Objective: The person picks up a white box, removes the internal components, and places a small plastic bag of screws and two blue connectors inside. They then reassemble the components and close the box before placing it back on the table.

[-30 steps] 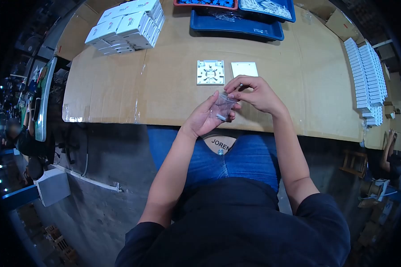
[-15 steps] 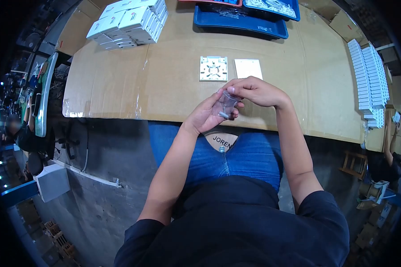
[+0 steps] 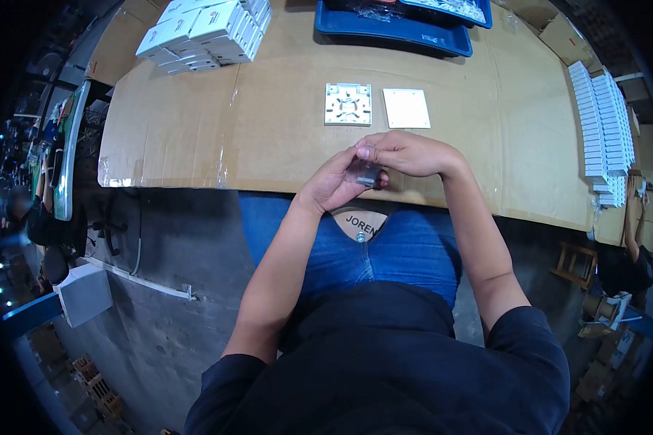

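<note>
A small clear plastic bag [image 3: 365,172] with a few small pale parts inside is held between my hands, close to the table's front edge. My left hand [image 3: 334,183] is curled around the bag from the left and below. Pinched at the bag's upper end are the fingers of my right hand [image 3: 408,154]. Just beyond the hands lies a white square box base [image 3: 348,105] with its moulded inside facing up. Beside it, to the right, is a flat white cover plate [image 3: 406,109].
Stacked white boxes [image 3: 203,36] stand at the back left of the cardboard-covered table [image 3: 283,109]. Blue trays [image 3: 392,38] sit at the back, one with white pieces. More white units [image 3: 601,130] are piled at the right edge. Other people [image 3: 635,261] appear at both sides.
The bag has been turned and bunched smaller between my hands, and my right fingers have shifted slightly left along its top. The camera view has tilted slightly.
</note>
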The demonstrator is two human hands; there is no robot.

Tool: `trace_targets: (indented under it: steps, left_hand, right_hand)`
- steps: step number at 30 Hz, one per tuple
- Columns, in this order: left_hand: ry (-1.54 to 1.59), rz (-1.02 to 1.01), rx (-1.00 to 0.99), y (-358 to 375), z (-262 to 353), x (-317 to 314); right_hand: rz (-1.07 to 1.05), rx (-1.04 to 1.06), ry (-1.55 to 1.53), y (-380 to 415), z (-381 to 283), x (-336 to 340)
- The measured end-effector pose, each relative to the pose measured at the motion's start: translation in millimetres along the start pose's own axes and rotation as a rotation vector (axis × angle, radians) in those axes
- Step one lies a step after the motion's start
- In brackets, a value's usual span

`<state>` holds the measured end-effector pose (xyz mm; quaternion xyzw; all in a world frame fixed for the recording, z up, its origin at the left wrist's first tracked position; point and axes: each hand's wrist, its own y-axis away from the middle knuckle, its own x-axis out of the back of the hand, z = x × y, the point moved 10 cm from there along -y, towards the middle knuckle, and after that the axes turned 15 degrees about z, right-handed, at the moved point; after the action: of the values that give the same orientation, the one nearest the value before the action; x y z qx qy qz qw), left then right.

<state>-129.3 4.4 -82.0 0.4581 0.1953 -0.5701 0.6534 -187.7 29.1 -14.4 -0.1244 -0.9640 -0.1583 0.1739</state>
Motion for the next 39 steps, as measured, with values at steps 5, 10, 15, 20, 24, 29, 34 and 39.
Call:
trace_targets:
  steps: [5, 10, 15, 20, 24, 29, 34, 39]
  left_hand:
    - [0.06, -0.111, 0.012, 7, 6, -16]
    - [0.003, -0.046, -0.016, 1, -1, -1]
    - [0.026, -0.06, 0.018, 4, 6, -16]
    - [0.112, -0.085, 0.087, 9, 8, -26]
    - [0.12, -0.061, 0.09, 8, 6, -22]
    - [0.152, -0.094, 0.099, 9, 7, -26]
    - [0.165, -0.086, 0.107, 7, 7, -24]
    - [0.158, -0.099, 0.115, 9, 7, -28]
  right_hand:
    - [0.035, -0.061, -0.139, 5, -9, 12]
    - [-0.081, 0.015, -0.096, 7, -14, -5]
    - [-0.013, -0.003, -0.168, 1, -12, 31]
    - [0.553, 0.091, -0.199, -25, 14, 164]
    - [1.003, 0.222, 0.122, -30, 29, 287]
    - [1.435, 0.097, 0.645, -19, 48, 406]
    - [1.275, 0.04, 0.939, -33, 59, 432]
    - [1.212, 0.072, 1.037, -45, 63, 432]
